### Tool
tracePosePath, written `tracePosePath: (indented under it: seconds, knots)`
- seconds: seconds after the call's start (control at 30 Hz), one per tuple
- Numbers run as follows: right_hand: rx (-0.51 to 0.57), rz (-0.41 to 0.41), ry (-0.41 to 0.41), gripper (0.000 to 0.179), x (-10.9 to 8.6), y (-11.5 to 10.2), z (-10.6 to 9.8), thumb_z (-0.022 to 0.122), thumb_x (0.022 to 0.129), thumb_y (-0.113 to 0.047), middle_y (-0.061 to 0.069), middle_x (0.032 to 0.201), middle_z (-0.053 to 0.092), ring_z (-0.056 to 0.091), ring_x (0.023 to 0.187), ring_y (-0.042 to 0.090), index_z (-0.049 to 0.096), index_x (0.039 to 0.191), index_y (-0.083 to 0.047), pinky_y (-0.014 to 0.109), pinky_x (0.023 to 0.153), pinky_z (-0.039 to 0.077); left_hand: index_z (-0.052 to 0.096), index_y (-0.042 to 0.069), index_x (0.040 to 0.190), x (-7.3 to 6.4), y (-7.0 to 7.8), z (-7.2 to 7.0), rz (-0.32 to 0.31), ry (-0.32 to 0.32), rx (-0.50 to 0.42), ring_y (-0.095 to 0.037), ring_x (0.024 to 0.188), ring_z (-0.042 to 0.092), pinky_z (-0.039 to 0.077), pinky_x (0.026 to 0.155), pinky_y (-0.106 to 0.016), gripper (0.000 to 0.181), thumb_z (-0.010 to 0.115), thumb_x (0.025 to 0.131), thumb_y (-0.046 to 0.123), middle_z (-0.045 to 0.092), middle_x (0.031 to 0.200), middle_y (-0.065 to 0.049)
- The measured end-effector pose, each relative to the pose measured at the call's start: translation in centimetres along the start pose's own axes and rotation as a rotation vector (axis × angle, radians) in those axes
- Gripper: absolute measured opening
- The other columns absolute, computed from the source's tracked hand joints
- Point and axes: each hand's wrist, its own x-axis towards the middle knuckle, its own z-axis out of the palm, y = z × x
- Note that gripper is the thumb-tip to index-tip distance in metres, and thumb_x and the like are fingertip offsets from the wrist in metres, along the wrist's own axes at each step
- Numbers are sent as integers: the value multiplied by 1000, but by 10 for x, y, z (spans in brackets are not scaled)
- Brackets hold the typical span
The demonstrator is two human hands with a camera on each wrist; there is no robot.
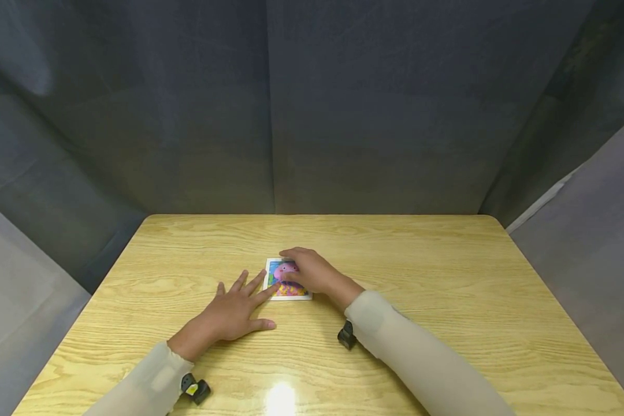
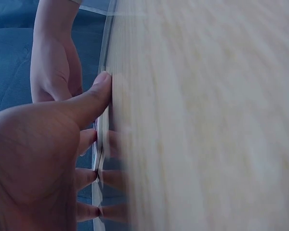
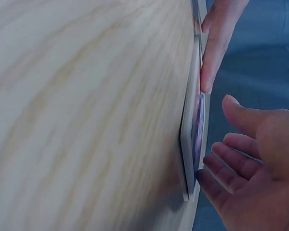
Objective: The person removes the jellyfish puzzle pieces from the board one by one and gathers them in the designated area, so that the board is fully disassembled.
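A small square picture board (image 1: 289, 291) with a white border lies on the wooden table, showing a pink cartoon creature with round eyes. My left hand (image 1: 233, 316) is spread wide, its index fingertip on the board's left part and its thumb on the wood below. Over the right side of the board hovers my right hand (image 1: 316, 274), thumb and fingers apart and loosely bent, hiding part of the picture. In the right wrist view the board (image 3: 189, 130) appears edge-on, a thin slab. The right fingers (image 3: 226, 175) come close to its face there, with no grip on it.
The light wood table (image 1: 421, 260) reaches a dark curtain (image 1: 374, 115) at the back. Pale panels (image 1: 593, 260) flank it at both sides. Each sleeve carries a small black device (image 1: 347, 335) at the wrist. A bright glare spot lies near the front edge.
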Motion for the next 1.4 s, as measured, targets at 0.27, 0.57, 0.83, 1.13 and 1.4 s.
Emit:
tracePosePath:
  seconds: [0.27,0.57,0.83,1.13,1.4]
  knots:
    - [17,0,10,51,7,0,4,70,100,-25,12,149,57,48,143,33,56,146,-6,51,120,35,27,33,164,0,0,0,-5,0,4,-51,155,10,18,104,-87,84,53,94,72,9,174,-9]
    - [-11,6,28,42,19,4,11,71,99,-19,9,137,64,54,134,30,62,138,-8,47,116,40,27,33,164,0,1,1,-6,-2,-9,-51,155,9,17,104,-88,84,54,94,72,8,174,-9]
    - [-29,7,24,35,23,2,12,74,97,-19,7,130,66,56,128,29,65,130,-11,47,113,42,28,33,164,0,1,0,-4,3,-5,-52,154,10,18,103,-88,84,55,94,71,9,174,-9]
    - [-16,10,15,34,27,1,11,76,95,-18,6,126,68,57,126,28,65,126,-10,46,113,43,30,32,163,0,1,-1,-11,6,-9,-52,154,10,17,103,-88,85,57,93,71,9,173,-10]
    - [31,45,-18,34,30,1,11,77,94,-14,6,120,68,60,117,26,62,124,-9,44,109,46,27,33,164,0,2,-2,-9,-2,-21,-53,154,9,16,103,-89,85,57,93,70,8,173,-10]
